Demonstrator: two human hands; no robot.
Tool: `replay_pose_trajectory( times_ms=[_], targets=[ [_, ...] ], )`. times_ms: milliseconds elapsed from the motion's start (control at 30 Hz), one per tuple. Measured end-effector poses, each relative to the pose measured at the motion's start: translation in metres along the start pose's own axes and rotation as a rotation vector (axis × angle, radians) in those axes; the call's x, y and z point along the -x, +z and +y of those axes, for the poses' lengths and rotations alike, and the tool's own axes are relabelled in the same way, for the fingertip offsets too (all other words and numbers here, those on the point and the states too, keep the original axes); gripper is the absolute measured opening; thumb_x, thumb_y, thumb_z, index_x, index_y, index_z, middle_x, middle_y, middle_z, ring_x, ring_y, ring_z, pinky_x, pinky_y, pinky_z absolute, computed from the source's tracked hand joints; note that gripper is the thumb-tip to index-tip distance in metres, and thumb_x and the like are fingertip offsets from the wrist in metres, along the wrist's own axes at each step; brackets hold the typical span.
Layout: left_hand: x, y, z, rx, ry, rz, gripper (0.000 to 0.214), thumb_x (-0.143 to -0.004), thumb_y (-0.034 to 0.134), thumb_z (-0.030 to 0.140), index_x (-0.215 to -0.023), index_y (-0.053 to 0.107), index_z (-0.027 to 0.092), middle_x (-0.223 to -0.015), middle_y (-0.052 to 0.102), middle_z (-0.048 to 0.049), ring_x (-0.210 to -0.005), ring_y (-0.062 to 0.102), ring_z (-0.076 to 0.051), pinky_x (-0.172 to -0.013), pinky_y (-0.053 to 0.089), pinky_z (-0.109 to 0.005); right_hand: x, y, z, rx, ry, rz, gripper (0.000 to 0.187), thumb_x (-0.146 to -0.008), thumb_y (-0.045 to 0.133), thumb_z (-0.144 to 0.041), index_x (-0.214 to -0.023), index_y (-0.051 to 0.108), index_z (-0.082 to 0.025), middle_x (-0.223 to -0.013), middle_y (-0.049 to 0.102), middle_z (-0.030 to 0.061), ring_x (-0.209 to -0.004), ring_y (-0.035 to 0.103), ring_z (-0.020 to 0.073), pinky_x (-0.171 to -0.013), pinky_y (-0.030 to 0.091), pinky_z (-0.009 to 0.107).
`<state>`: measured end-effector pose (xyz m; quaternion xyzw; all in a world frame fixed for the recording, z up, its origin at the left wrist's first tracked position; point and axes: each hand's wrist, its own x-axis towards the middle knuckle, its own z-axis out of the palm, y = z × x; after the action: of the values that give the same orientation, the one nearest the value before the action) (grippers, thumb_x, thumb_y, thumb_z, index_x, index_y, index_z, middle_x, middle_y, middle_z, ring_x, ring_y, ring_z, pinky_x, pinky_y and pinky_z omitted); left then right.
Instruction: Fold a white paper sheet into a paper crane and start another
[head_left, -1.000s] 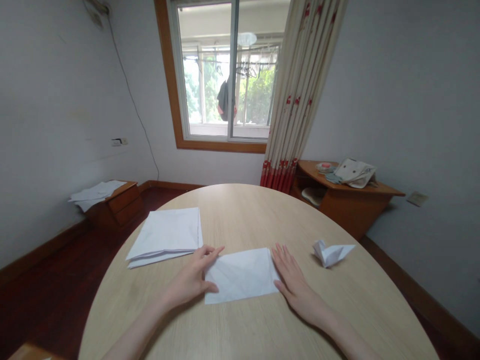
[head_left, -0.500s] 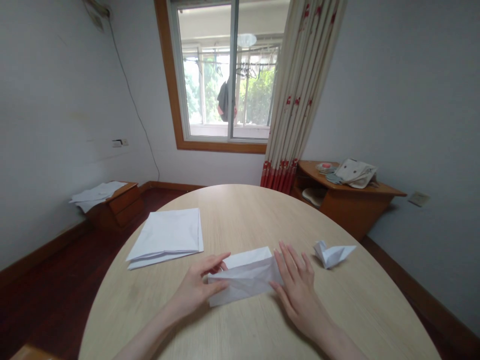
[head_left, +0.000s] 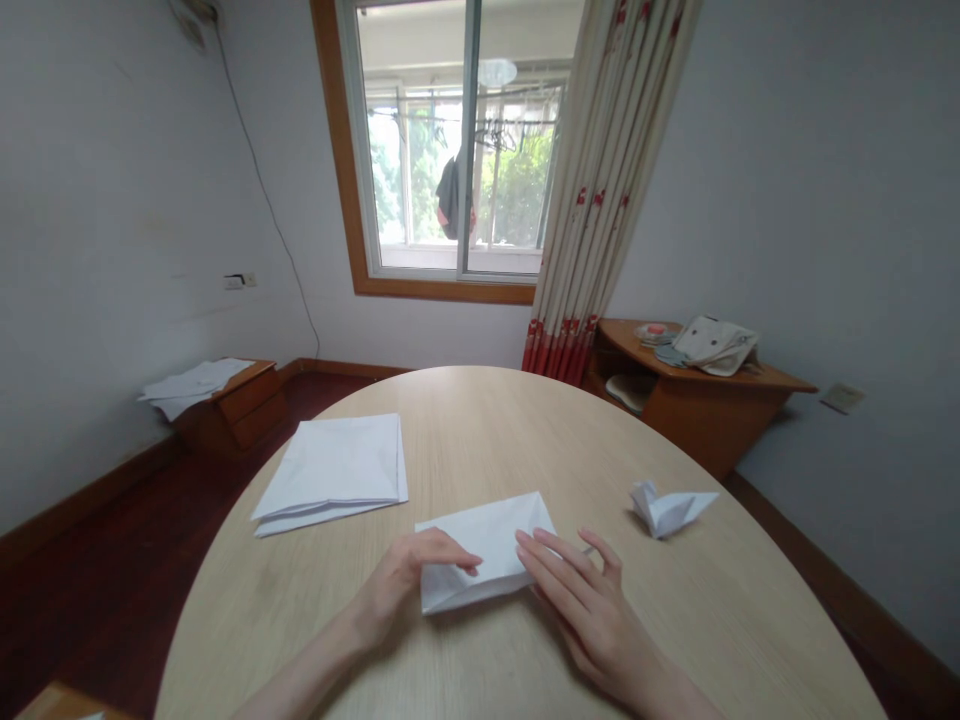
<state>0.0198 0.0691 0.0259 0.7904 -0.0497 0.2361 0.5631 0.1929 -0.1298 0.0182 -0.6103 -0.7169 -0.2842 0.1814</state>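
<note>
A white sheet of paper [head_left: 480, 540], folded into a long rectangle, lies at the near middle of the table between my hands. Its near edge stands slightly raised, with layers showing at the front. My left hand [head_left: 405, 575] is closed around the left end, index finger on top; the thumb is hidden. At the right end, my right hand [head_left: 581, 600] grips the paper, its fingers on the upper face and its thumb out of sight beneath the near edge. A white folded-paper figure [head_left: 667, 510] with pointed ends rests right of my right hand.
A stack of folded white paper [head_left: 337, 465] lies at the left of the round wooden table [head_left: 480, 400]. Behind stand a low cabinet [head_left: 251, 405] with papers on the left and a corner desk [head_left: 697, 410] with a cloth bag on the right. A curtain [head_left: 592, 200] hangs beside the window.
The paper's near flap has folded over toward the far side, closing the open pocket. My left index finger has moved onto the top, and my right fingers have shifted leftward and nearer over the paper.
</note>
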Motion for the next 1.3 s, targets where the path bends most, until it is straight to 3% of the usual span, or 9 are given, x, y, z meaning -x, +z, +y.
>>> replay_pose_trajectory(
  times_ms=[100,200,367,500,700,833,1000,1133,1300],
  targets=[
    [0.0,0.002,-0.001,-0.1,-0.141,0.1,0.066,-0.096,0.023,0.059,-0.095,0.075,0.018,-0.095,0.07,-0.0089,-0.091,0.062,-0.025,-0.087,0.044,-0.037,0.0,0.0,0.002,-0.021,-0.013,0.005,0.064,-0.081,0.033,0.005,-0.142,0.034,-0.013,-0.132,0.057,0.0074,-0.131,0.039,0.0165,-0.109,0.011,0.04],
    [0.0,0.003,-0.005,-0.297,-0.239,0.091,0.045,-0.097,0.037,0.049,-0.102,0.072,0.02,-0.104,0.069,-0.0066,-0.099,0.061,-0.023,-0.092,0.044,-0.035,0.001,0.0,0.003,-0.048,-0.025,-0.001,0.063,-0.08,0.033,0.004,-0.141,0.035,-0.013,-0.132,0.057,0.0075,-0.131,0.039,0.0166,-0.108,0.016,0.038],
    [0.003,0.003,-0.014,-0.598,-0.178,-0.207,0.035,-0.099,0.037,0.03,-0.129,0.055,0.026,-0.137,0.052,-0.0017,-0.127,0.045,-0.02,-0.109,0.032,-0.037,0.002,-0.002,0.005,-0.068,-0.047,-0.002,0.056,-0.083,0.035,0.0,-0.137,0.041,-0.013,-0.131,0.057,0.0086,-0.129,0.042,0.0173,-0.105,0.024,0.037],
    [0.006,0.006,-0.017,-0.783,-0.104,-0.363,0.037,-0.099,0.041,0.029,-0.136,0.047,0.028,-0.144,0.042,-0.0008,-0.135,0.034,-0.021,-0.112,0.029,-0.041,-0.002,-0.009,0.006,-0.061,-0.081,0.0,0.045,-0.086,0.039,-0.006,-0.129,0.049,-0.012,-0.128,0.06,0.0107,-0.124,0.048,0.0195,-0.101,0.032,0.037],
    [0.009,0.009,-0.023,-0.996,-0.143,-0.336,0.041,-0.094,0.051,0.031,-0.135,0.048,0.027,-0.145,0.039,-0.008,-0.13,0.041,-0.027,-0.106,0.036,-0.044,-0.005,-0.013,0.004,-0.14,-0.096,0.04,0.028,-0.093,0.04,-0.023,-0.109,0.061,-0.012,-0.113,0.068,0.0132,-0.104,0.062,0.0229,-0.086,0.046,0.037],
    [0.01,0.01,-0.024,-1.081,-0.103,-0.275,0.039,-0.095,0.051,0.035,-0.133,0.049,0.029,-0.143,0.043,-0.0086,-0.126,0.046,-0.028,-0.102,0.037,-0.046,-0.003,-0.008,0.004,-0.209,-0.024,0.037,0.025,-0.092,0.042,-0.021,-0.097,0.065,-0.014,-0.103,0.072,0.0125,-0.092,0.067,0.0228,-0.076,0.052,0.037],
    [0.008,0.011,-0.019,-1.148,-0.095,-0.273,0.039,-0.092,0.056,0.035,-0.13,0.052,0.03,-0.139,0.047,-0.0099,-0.118,0.051,-0.03,-0.098,0.039,-0.049,-0.002,0.001,0.006,-0.35,0.111,-0.192,0.028,-0.094,0.044,-0.024,-0.112,0.065,-0.02,-0.116,0.068,0.0097,-0.105,0.063,0.0219,-0.088,0.051,0.037],
    [0.008,0.011,-0.02,-1.074,-0.066,-0.297,0.039,-0.095,0.051,0.033,-0.133,0.049,0.027,-0.142,0.044,-0.0086,-0.125,0.046,-0.028,-0.104,0.034,-0.049,0.002,0.009,0.009,-0.512,0.198,-0.444,0.045,-0.095,0.045,-0.033,-0.14,0.041,-0.027,-0.142,0.045,0.0057,-0.131,0.041,0.0228,-0.108,0.035,0.044],
    [0.007,0.011,-0.02,-0.861,-0.126,-0.401,0.042,-0.1,0.039,0.029,-0.141,0.039,0.02,-0.147,0.036,-0.0061,-0.136,0.031,-0.019,-0.112,0.029,-0.038,0.005,0.017,0.01,-0.609,0.31,-0.623,0.057,-0.096,0.044,-0.038,-0.146,0.019,-0.029,-0.152,0.022,0.003,-0.14,0.02,0.0213,-0.116,0.018,0.046]
  ],
)
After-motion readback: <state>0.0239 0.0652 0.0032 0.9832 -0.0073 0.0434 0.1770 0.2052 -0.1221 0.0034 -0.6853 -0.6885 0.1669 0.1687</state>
